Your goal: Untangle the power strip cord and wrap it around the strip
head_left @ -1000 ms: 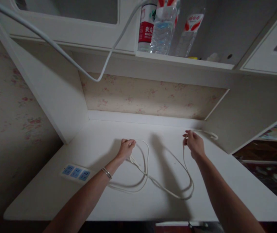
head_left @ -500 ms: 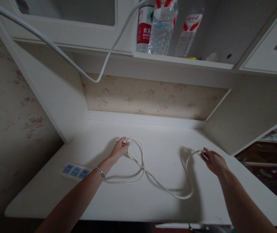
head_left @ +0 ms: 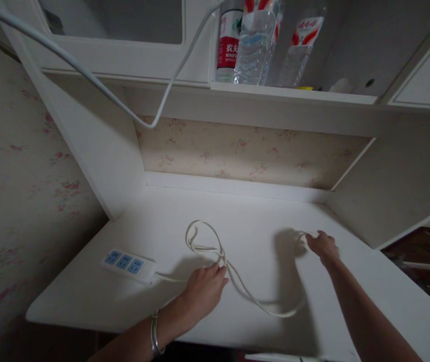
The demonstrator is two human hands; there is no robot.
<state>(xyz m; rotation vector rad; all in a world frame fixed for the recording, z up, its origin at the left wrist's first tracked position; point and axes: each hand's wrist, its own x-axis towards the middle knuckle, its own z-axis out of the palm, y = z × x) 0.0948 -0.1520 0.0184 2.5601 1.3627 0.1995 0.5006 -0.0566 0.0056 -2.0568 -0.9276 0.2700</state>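
A white power cord (head_left: 237,281) lies in loops on the white desk (head_left: 170,311) and runs to a power strip (head_left: 127,263) with blue sockets at the left. My left hand (head_left: 204,288) rests on the cord where its loops cross, fingers curled over it. My right hand (head_left: 323,246) is closed on the cord's far end at the right, near the desk's side panel. A bracelet sits on my left wrist.
A shelf (head_left: 294,93) above holds water bottles (head_left: 254,42) and a red-labelled bottle (head_left: 229,45). A thick white cable (head_left: 87,75) hangs across the upper left. Floral wallpaper covers the left wall and the back panel. Cabinet side panels close in the desk on both sides.
My left hand let go of the small loop at the back and came down onto the cord's crossing nearer me. My right hand moved down and right along the cord's end.
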